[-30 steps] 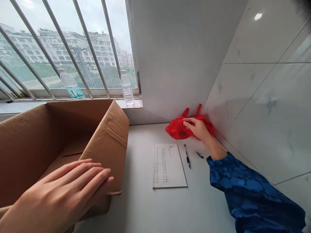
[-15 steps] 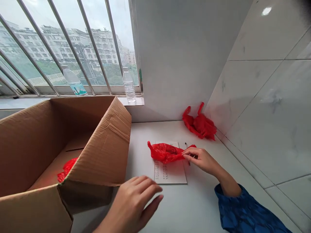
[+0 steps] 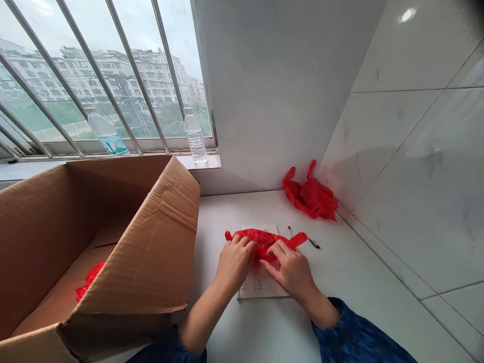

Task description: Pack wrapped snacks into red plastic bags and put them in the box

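A red plastic bag (image 3: 260, 236) lies stretched sideways over a sheet of handwritten paper (image 3: 260, 287) on the white tabletop. My left hand (image 3: 235, 259) grips the bag's near edge, left of its middle, with fingers curled over the plastic. Just to the right, my right hand (image 3: 289, 264) pinches the same bag between thumb and fingers. One loose handle end sticks out past each hand. Part of the bag is hidden behind my fingers. Close beyond my right hand lies a black pen (image 3: 313, 243).
A large open cardboard box (image 3: 151, 252) fills the left side, with another red bag (image 3: 89, 280) inside. A heap of red bags (image 3: 312, 194) sits in the back corner by the tiled wall. Two plastic bottles (image 3: 195, 136) stand on the windowsill behind.
My left hand has moved forward and right from beside the box to the bag. My right hand has shifted left and nearer along it. More of the pen now shows.
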A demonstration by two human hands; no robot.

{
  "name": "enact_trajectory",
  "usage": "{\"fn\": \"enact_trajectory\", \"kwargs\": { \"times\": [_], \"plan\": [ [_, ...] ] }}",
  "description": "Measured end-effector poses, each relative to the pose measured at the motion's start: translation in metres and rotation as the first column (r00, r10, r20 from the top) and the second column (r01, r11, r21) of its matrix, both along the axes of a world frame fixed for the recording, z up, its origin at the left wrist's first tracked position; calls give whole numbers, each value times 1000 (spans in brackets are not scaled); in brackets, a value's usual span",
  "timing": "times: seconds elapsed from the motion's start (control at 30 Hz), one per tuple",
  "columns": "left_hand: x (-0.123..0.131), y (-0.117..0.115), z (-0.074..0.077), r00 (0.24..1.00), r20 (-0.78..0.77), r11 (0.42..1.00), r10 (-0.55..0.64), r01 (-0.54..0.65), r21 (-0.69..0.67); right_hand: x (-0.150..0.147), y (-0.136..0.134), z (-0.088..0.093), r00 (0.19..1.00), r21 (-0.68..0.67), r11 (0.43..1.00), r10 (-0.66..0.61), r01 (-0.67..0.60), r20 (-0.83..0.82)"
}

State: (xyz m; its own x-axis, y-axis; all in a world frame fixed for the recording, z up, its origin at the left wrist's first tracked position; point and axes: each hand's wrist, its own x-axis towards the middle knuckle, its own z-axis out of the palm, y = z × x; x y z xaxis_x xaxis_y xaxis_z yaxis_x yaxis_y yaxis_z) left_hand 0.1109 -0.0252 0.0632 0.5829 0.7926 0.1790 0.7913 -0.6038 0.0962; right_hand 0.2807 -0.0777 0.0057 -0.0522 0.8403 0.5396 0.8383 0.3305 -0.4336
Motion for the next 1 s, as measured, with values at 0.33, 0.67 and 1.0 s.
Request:
{"fn": "enact_trajectory", "kwargs": {
  "times": [0.33,0.67,1.0],
  "plan": [
    [-13,5,0,990,130,999,50,-51,0,5,5,-1,997,-9,998,-61,61,45],
    [-32,15,10,943,283,980,175,-195,43,58,-7,14,990,-86,996,-10,-2,-142],
    [-5,-9,8,967,148,964,-209,178,198,44,-11,22,987,-163,984,51,-76,-154]
  ]
}}
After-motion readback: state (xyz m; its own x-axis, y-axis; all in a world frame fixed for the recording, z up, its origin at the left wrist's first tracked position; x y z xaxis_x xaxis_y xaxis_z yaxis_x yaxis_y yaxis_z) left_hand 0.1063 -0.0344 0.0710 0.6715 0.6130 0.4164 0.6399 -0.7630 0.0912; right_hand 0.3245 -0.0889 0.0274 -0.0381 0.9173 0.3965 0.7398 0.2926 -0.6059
